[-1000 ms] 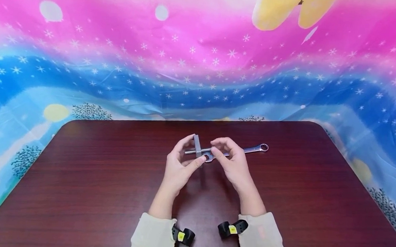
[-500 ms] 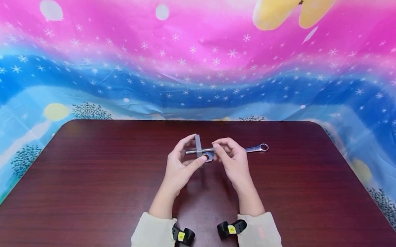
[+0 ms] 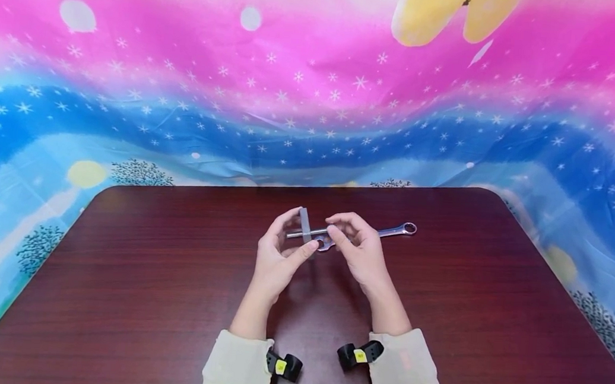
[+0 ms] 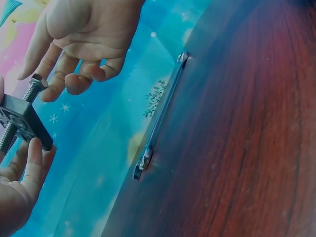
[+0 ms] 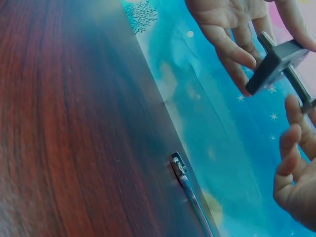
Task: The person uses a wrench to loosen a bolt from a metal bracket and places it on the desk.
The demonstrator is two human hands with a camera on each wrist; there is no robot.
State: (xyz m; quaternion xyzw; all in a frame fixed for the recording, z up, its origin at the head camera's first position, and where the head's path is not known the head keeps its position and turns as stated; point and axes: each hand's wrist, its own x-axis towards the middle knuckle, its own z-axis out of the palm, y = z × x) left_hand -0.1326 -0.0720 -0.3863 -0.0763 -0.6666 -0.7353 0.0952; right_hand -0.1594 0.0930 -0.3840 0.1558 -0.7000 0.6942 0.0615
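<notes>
Above the table, my left hand (image 3: 276, 258) grips a dark grey square block (image 3: 306, 224) by its edges, between thumb and fingertips. A long threaded bolt (image 4: 33, 91) passes through the block, and its shank sticks out on both sides. My right hand (image 3: 359, 249) pinches the bolt at its head, with the thumb and index finger there. In the right wrist view, the bolt head (image 5: 308, 105) sits partly behind the right fingertips at the frame edge. A chrome combination wrench (image 3: 390, 231) lies on the table behind the hands, partly hidden by the right hand.
The dark red wooden table (image 3: 145, 288) reaches its rounded far edge just beyond the wrench. Behind it hangs a pink and blue patterned cloth (image 3: 314, 97). Both cuffs carry a black wrist camera (image 3: 291, 367).
The right thumb and fingers have shifted slightly up and back at the bolt head. The left hand and block stay nearly in place; the wrench has not moved.
</notes>
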